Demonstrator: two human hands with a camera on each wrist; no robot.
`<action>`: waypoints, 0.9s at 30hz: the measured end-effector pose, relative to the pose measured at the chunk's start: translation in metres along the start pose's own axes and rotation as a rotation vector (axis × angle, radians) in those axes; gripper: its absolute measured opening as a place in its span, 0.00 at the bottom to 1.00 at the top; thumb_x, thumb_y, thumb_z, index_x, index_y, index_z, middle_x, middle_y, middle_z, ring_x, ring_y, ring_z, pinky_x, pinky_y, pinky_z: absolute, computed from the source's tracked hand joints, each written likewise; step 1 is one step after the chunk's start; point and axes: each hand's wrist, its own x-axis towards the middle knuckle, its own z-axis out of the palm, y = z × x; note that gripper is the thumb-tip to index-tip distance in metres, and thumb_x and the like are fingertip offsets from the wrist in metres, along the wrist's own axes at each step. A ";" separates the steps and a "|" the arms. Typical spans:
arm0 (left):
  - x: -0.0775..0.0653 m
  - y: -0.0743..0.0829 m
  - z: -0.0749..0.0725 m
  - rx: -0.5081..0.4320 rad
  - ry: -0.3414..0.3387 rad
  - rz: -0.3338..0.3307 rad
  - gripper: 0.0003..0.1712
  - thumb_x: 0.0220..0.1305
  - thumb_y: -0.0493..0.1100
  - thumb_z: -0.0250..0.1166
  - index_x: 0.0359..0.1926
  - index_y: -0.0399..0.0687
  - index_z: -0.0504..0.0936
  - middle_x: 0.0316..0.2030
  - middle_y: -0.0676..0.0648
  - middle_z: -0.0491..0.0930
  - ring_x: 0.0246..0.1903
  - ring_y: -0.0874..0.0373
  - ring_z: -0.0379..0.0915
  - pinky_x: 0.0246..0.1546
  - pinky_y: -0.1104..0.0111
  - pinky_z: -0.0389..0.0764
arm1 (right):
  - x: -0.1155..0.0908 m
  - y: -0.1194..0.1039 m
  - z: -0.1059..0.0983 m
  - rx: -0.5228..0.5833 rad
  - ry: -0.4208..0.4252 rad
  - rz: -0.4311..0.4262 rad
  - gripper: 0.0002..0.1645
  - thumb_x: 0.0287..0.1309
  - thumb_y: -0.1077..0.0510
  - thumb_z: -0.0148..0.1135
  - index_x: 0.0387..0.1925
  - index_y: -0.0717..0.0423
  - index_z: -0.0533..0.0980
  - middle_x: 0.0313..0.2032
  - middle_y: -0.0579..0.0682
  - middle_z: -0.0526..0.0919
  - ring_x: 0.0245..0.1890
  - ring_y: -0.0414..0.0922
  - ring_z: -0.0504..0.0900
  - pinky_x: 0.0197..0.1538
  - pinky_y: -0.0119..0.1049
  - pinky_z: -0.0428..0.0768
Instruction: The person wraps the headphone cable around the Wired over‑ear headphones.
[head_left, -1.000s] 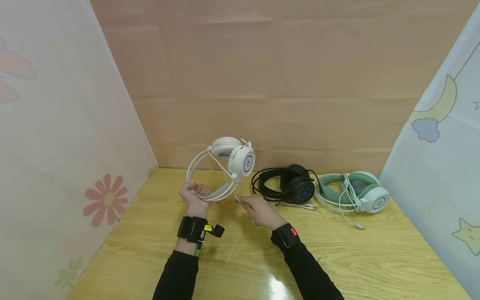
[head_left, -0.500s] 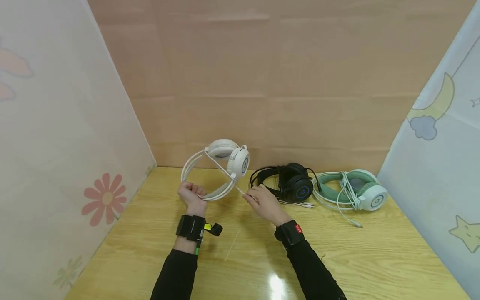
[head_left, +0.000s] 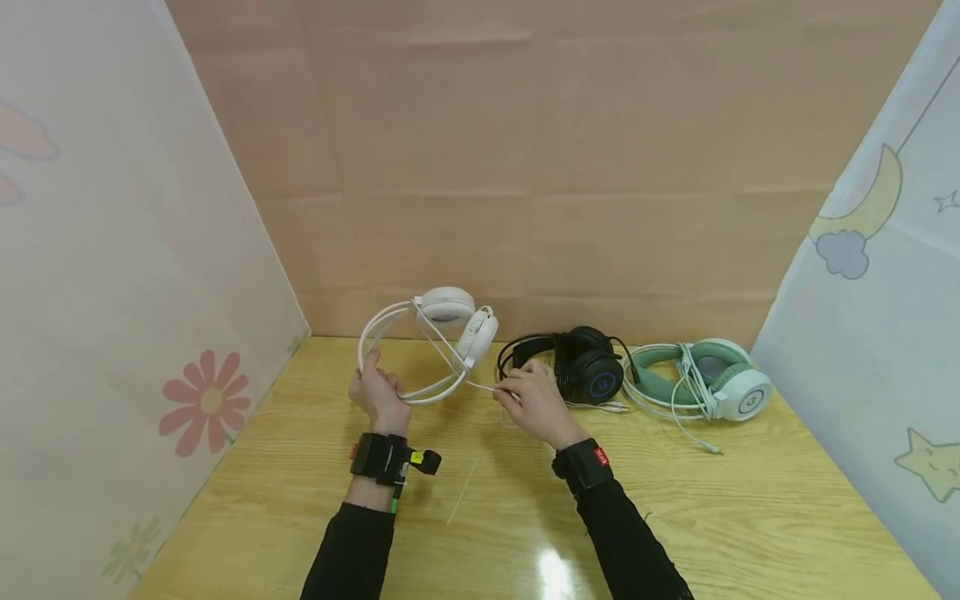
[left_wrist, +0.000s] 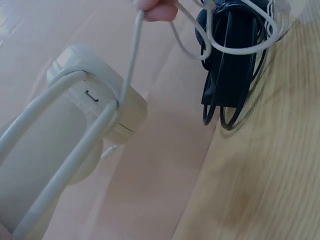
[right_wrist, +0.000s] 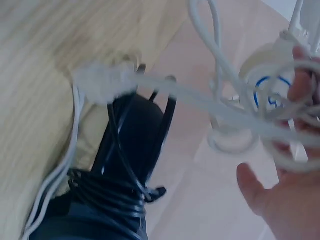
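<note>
In the head view my left hand (head_left: 378, 398) grips the headband of white headphones (head_left: 477, 336), raised above the table with the ear cups toward the back wall. To its right, my right hand (head_left: 540, 408) holds the headphones' thin white cable (head_left: 480, 386), which runs taut from the lower ear cup. The left wrist view shows fingertips (left_wrist: 160, 10) pinching this cable above the white ear cup (left_wrist: 95, 92). Loose loops of white cable (right_wrist: 225, 107) cross the right wrist view and lie among the fingers of the right hand (right_wrist: 285, 200); some of those fingers are hidden.
Black headphones (head_left: 592, 367) with their cable wound round them lie behind the right hand. White and green headphones (head_left: 746, 394), also wrapped, lie farther right. A brown paper-like wall (head_left: 525, 167) backs the wooden table (head_left: 300, 500).
My right hand has moved right and slightly up, drawing the cable out straighter. The white headphones have dropped a little and turned, so the blue ear cup mark no longer shows in the head view.
</note>
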 end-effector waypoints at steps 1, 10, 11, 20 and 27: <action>-0.001 0.000 0.000 0.005 0.001 0.008 0.14 0.64 0.43 0.64 0.26 0.50 0.68 0.12 0.58 0.56 0.09 0.66 0.52 0.11 0.74 0.57 | 0.000 0.001 -0.001 0.001 -0.019 0.021 0.07 0.64 0.53 0.63 0.34 0.45 0.86 0.30 0.41 0.82 0.44 0.48 0.72 0.58 0.54 0.64; -0.003 0.003 0.002 0.056 -0.043 0.126 0.24 0.59 0.55 0.70 0.25 0.51 0.64 0.10 0.58 0.57 0.07 0.67 0.51 0.10 0.75 0.56 | -0.002 0.011 -0.012 0.161 -0.283 0.091 0.09 0.65 0.54 0.57 0.28 0.41 0.78 0.25 0.39 0.75 0.26 0.40 0.68 0.37 0.38 0.68; -0.003 0.004 0.002 0.064 -0.046 0.146 0.24 0.58 0.56 0.70 0.25 0.51 0.64 0.09 0.58 0.57 0.06 0.67 0.51 0.10 0.75 0.56 | -0.002 0.012 -0.013 0.172 -0.302 0.100 0.09 0.65 0.54 0.57 0.29 0.41 0.79 0.25 0.38 0.76 0.25 0.38 0.69 0.35 0.36 0.69; 0.001 0.008 0.001 0.049 -0.037 0.185 0.24 0.58 0.55 0.71 0.24 0.51 0.64 0.09 0.58 0.57 0.06 0.67 0.50 0.08 0.75 0.54 | -0.003 0.018 -0.016 0.070 -0.275 0.202 0.13 0.65 0.40 0.57 0.31 0.40 0.82 0.22 0.37 0.76 0.21 0.37 0.70 0.36 0.41 0.71; 0.008 0.015 -0.002 0.024 -0.009 0.217 0.23 0.58 0.52 0.71 0.22 0.50 0.65 0.08 0.58 0.57 0.05 0.67 0.50 0.07 0.75 0.55 | -0.007 0.026 -0.021 0.117 -0.315 0.227 0.13 0.64 0.43 0.60 0.26 0.40 0.79 0.16 0.39 0.66 0.15 0.38 0.60 0.25 0.34 0.61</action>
